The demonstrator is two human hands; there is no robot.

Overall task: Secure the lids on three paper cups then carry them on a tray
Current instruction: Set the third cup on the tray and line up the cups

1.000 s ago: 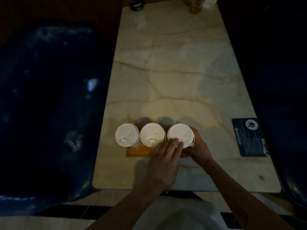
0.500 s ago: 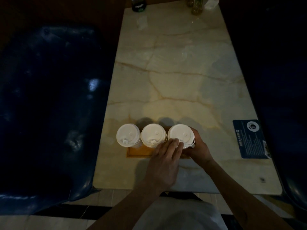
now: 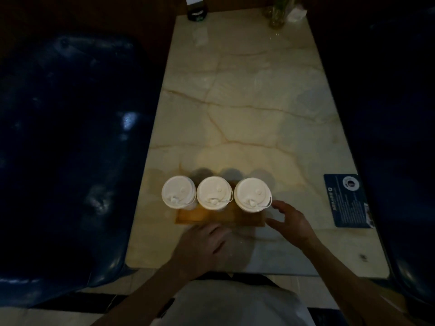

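Three paper cups with white lids stand in a row on a small wooden tray [image 3: 226,216] near the table's front edge: the left cup [image 3: 179,192], the middle cup [image 3: 214,193] and the right cup [image 3: 252,195]. My left hand [image 3: 204,243] hovers just in front of the tray with relaxed fingers and holds nothing. My right hand [image 3: 290,221] is spread beside the tray's right end, close to the right cup without gripping it.
The marble table [image 3: 247,102] stretches away ahead. A dark blue card [image 3: 347,200] lies at its right edge. A black stand [image 3: 196,8] and a glass jar [image 3: 277,12] sit at the far end. Dark blue padded seats [image 3: 66,149] flank both sides.
Both hands have let go of the right cup and its lid. The left hand drew back toward me; the right hand moved out to the tray's right end.
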